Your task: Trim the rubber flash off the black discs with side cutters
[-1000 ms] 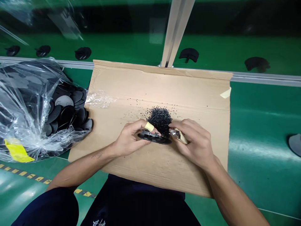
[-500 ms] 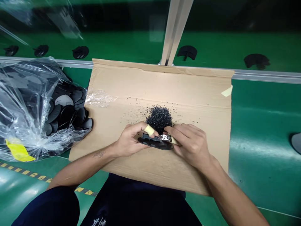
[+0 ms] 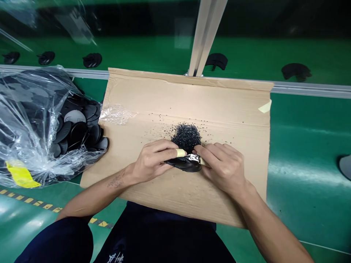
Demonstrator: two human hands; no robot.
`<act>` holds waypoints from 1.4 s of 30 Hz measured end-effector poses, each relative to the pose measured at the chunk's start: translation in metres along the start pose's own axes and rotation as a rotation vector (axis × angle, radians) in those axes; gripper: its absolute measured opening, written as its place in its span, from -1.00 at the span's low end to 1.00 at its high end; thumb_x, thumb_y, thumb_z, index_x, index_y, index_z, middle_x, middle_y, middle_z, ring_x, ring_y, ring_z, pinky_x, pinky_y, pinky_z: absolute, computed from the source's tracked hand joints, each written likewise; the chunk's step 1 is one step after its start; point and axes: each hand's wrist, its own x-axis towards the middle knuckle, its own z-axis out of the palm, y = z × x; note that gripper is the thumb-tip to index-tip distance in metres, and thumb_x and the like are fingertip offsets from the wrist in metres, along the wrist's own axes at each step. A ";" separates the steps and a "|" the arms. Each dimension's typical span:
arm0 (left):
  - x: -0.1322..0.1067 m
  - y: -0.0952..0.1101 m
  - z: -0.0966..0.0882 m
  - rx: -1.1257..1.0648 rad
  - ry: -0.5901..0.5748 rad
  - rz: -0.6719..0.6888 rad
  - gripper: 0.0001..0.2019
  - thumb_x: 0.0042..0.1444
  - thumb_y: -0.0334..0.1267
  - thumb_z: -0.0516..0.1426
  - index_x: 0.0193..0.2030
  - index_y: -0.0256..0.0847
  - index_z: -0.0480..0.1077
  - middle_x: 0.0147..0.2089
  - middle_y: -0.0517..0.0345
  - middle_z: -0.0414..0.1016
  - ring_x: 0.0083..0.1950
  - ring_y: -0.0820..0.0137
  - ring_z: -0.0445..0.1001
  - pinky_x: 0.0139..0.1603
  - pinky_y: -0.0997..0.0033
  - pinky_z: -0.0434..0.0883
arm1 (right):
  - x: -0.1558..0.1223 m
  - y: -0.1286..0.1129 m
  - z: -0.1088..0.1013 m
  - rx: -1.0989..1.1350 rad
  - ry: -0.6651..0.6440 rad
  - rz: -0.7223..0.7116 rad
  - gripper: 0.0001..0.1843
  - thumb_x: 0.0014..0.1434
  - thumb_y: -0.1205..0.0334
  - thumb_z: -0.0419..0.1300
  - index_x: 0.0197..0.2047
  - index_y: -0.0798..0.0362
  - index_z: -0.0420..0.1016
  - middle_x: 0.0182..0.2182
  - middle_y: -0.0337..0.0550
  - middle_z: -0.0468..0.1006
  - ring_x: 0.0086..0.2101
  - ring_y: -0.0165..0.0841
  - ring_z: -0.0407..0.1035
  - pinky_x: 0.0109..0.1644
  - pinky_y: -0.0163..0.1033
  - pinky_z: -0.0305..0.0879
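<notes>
My left hand (image 3: 152, 160) grips a round black plastic part (image 3: 186, 166), thumb below and fingers over its upper side. Pale yellow tape wraps one fingertip. In my right hand (image 3: 223, 166) is a pair of small cutting pliers (image 3: 194, 157) with a silver metal head, its handles mostly covered by the fingers. The pliers' head lies against the part's upper edge; whether its jaws are closed is too small to tell. Just beyond both hands, a heap of tiny black plastic bits (image 3: 186, 136) rests on the cardboard sheet (image 3: 219, 106).
At the left, a clear plastic bag (image 3: 33, 120) with a yellow label holds many round black parts (image 3: 78, 133). Several black pieces (image 3: 92, 60) lie beyond the metal rail (image 3: 309, 90). A metal post (image 3: 207, 36) rises at the sheet's far edge. A grey rounded object (image 3: 345, 166) sits far right.
My left fingers have come over the top of the black part, and it has tilted, hiding its ribbed side. The pliers have shifted slightly right along with my right hand.
</notes>
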 end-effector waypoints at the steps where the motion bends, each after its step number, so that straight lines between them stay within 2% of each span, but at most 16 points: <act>1: 0.000 0.000 0.000 -0.051 -0.001 -0.019 -0.86 0.29 -0.40 0.22 -0.03 -0.25 0.54 -0.19 0.04 0.59 -0.22 0.45 0.55 -0.24 0.49 0.49 | 0.000 0.000 0.000 0.007 -0.001 -0.002 -0.84 0.33 0.41 0.16 -0.17 0.08 0.58 -0.47 -0.20 0.59 -0.46 -0.40 0.35 -0.37 -0.22 0.13; 4: 0.000 0.000 0.002 -0.191 0.008 -0.082 -0.86 0.28 -0.33 0.24 -0.05 -0.25 0.56 -0.21 0.03 0.60 -0.24 0.45 0.57 -0.26 0.51 0.51 | 0.001 0.001 0.000 0.050 0.002 -0.006 -0.84 0.36 0.35 0.16 -0.14 0.10 0.59 -0.42 -0.14 0.61 -0.42 -0.37 0.38 -0.37 -0.21 0.16; 8: -0.002 -0.001 0.006 -0.254 0.008 -0.118 -0.87 0.28 -0.29 0.25 -0.07 -0.26 0.57 -0.21 -0.01 0.62 -0.24 0.43 0.59 -0.26 0.50 0.53 | 0.001 0.000 -0.001 0.071 0.026 -0.011 -0.86 0.37 0.33 0.18 -0.14 0.13 0.58 -0.42 -0.13 0.61 -0.43 -0.37 0.38 -0.39 -0.22 0.17; 15: -0.003 -0.001 0.009 -0.247 0.046 -0.055 -0.89 0.24 -0.35 0.29 -0.11 -0.28 0.57 -0.27 0.03 0.64 -0.30 0.46 0.59 -0.28 0.54 0.52 | 0.000 -0.003 -0.002 0.082 0.030 -0.003 -0.84 0.38 0.30 0.16 -0.14 0.11 0.58 -0.49 -0.19 0.55 -0.46 -0.39 0.35 -0.40 -0.23 0.20; 25: -0.004 0.001 0.010 -0.234 0.051 -0.054 -0.89 0.26 -0.37 0.26 -0.09 -0.26 0.57 -0.27 0.03 0.65 -0.30 0.44 0.60 -0.27 0.51 0.52 | -0.002 0.000 -0.003 0.186 -0.032 0.005 -0.78 0.38 0.32 0.10 -0.08 0.13 0.58 -0.40 -0.11 0.59 -0.42 -0.36 0.42 -0.35 -0.22 0.32; 35: -0.003 0.001 0.010 -0.184 0.076 0.012 -0.84 0.27 -0.38 0.25 -0.03 -0.22 0.58 -0.26 0.04 0.67 -0.26 0.43 0.64 -0.22 0.50 0.56 | -0.001 -0.007 -0.008 0.025 -0.036 -0.004 -0.79 0.32 0.44 0.14 -0.12 0.10 0.61 -0.47 -0.19 0.60 -0.47 -0.39 0.40 -0.40 -0.24 0.27; 42: 0.000 0.004 0.008 -0.157 0.086 0.045 -0.83 0.26 -0.37 0.26 -0.02 -0.21 0.55 -0.27 0.07 0.65 -0.28 0.43 0.62 -0.25 0.52 0.54 | -0.003 -0.006 -0.005 0.192 -0.022 0.064 -0.81 0.32 0.44 0.14 -0.16 0.10 0.59 -0.45 -0.21 0.61 -0.46 -0.42 0.44 -0.37 -0.28 0.32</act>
